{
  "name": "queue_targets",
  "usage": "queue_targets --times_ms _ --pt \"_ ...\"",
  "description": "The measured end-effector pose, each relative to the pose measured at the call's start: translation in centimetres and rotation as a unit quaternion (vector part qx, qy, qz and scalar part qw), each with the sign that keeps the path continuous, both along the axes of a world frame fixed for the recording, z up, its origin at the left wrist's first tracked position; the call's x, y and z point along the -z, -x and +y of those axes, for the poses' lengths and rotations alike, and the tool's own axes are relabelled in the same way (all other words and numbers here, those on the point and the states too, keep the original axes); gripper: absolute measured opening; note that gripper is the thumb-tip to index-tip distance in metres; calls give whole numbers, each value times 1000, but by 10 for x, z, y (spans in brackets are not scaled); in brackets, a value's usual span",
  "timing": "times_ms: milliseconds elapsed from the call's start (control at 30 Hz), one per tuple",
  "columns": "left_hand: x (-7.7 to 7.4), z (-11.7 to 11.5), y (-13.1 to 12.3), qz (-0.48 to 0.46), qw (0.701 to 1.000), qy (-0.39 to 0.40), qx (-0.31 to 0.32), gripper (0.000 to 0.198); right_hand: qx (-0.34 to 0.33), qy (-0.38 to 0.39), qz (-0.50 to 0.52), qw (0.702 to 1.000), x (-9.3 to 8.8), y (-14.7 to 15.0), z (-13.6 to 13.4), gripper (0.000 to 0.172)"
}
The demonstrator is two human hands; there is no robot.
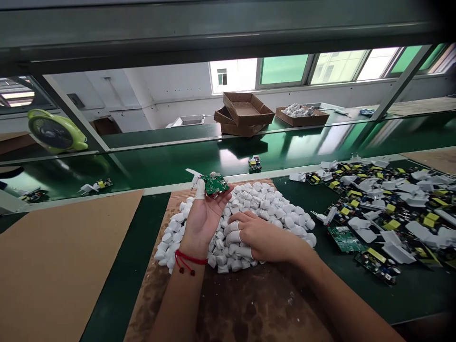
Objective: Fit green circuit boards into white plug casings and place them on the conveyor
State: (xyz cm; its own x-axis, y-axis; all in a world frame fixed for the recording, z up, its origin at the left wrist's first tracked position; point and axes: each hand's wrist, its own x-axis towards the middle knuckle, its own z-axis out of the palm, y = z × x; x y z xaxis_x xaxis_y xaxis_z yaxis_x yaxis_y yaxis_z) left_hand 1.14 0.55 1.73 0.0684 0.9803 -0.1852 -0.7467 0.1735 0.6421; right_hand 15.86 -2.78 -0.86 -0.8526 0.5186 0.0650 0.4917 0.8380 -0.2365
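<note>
My left hand (206, 213) is raised over the far left part of the pile, closed on a green circuit board (215, 184) with its soldered side facing me. A white plastic piece (194, 175) sticks out at the board's left end. White finger cots cover some fingers of both hands. The heap of small white caps or plugs (261, 202) lies on a stained brown board (245, 304). Curled fingers of my right hand (256, 235) press down into the heap; the fingertips are partly hidden, so what they pinch does not show.
Many circuit boards with white plastic parts (392, 204) cover the right side. Single boards lie on the green belt, one (254, 163) straight ahead. Cardboard (71, 256) lies at left. Beyond are brown trays (249, 107) and a green fan (55, 130). A metal beam (228, 28) crosses overhead.
</note>
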Motion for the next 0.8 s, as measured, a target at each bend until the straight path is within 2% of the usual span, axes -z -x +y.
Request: queue_targets --times_ms 300,800 --pt "-1 -1 1 -9 1000 23 -9 46 15 5 -14 1000 3 1 2 17" --pt "0 1 6 -51 999 18 -2 46 25 118 114 986 -1 -1 3 13"
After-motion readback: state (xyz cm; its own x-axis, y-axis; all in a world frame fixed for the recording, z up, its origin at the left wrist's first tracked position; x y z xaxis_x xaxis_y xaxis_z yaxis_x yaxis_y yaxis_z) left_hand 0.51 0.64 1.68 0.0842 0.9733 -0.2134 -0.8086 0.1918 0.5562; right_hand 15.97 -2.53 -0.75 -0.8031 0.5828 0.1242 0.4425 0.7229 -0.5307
